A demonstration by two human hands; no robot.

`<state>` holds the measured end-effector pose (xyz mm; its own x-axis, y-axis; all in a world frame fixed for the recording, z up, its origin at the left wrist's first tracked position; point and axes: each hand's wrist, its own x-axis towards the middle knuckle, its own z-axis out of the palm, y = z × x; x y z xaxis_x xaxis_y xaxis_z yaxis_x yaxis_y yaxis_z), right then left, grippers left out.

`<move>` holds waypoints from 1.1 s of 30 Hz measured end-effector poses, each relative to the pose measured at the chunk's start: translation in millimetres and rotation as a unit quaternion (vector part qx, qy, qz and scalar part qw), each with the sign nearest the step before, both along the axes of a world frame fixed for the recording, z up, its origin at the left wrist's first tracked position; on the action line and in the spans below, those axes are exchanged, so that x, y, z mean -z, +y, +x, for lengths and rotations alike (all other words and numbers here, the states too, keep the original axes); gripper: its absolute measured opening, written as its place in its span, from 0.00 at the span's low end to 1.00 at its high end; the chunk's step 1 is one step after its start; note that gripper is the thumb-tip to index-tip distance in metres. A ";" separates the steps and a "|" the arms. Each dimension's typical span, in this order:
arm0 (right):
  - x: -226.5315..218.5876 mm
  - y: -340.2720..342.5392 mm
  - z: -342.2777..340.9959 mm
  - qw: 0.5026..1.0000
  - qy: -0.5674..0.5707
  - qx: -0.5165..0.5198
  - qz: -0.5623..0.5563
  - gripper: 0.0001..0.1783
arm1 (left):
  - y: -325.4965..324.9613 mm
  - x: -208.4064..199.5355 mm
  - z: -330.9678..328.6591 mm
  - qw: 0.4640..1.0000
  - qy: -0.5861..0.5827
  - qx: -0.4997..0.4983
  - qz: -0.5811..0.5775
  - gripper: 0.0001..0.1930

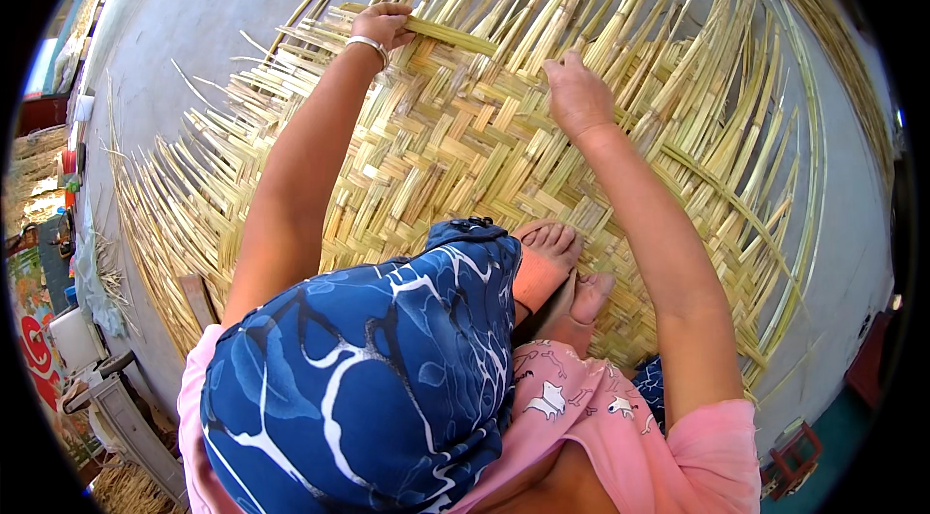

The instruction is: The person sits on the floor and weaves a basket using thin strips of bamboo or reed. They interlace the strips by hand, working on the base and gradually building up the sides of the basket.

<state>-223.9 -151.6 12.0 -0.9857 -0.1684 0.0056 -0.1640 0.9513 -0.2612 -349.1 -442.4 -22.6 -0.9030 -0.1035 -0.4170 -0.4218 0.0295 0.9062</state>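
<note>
A mat of flat, pale yellow-green split reed strips lies under me, woven in a zigzag pattern with long loose ends fanning out. At its far left part, my left hand, with a bracelet on the wrist, grips the end of a greenish reed strip lying crosswise over the weave. My right hand is closed low over the loose strips near the far middle; its fingertips are turned under, so what they pinch is hidden. Two bare feet in sandals rest on the mat.
Grey floor surrounds the mat. Long stalks lie at the far right. Along the left stand a grey wooden piece of furniture and assorted goods. A small red-brown stool is at the lower right. Blue patterned cloth covers the lower middle.
</note>
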 end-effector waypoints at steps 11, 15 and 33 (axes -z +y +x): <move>-17.4 -81.9 -57.2 0.995 -0.013 -0.035 -0.094 0.12 | -35.0 -17.7 -1.4 0.955 -0.002 0.142 0.262 0.10; -26.6 -86.7 -76.7 0.988 -0.134 0.011 -0.073 0.16 | -22.0 -24.4 -7.9 0.948 0.001 0.166 0.270 0.09; -16.0 -68.6 -99.1 0.888 -0.247 0.160 -0.352 0.11 | 74.7 -11.2 -55.3 0.820 -0.004 0.453 -0.350 0.18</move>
